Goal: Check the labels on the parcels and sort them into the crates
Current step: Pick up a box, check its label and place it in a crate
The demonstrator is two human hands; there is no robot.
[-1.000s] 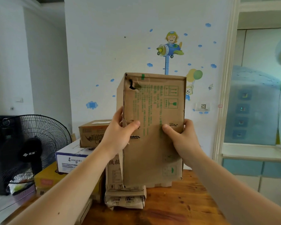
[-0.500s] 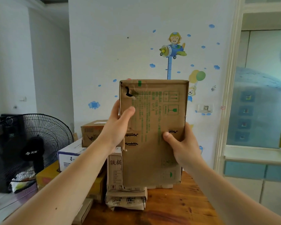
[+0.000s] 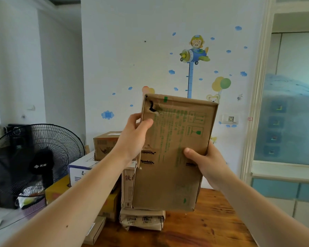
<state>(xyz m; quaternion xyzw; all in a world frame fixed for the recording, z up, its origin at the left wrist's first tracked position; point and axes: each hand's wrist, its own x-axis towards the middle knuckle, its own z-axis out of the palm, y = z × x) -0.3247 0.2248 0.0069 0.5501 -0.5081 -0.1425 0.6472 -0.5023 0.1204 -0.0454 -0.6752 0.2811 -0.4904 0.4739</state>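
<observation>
Left grip (image 3: 132, 139) clamps the upper left edge of the cardboard parcel (image 3: 169, 184), thumb on its face. Right grip (image 3: 210, 164) clamps the right edge lower down, fingers hidden behind. The parcel hangs above the wooden bench (image 3: 212, 229), long axis upright, top leaning slightly right. Its green print is too blurred to read. It covers much of the stacked boxes (image 3: 143, 220) behind.
</observation>
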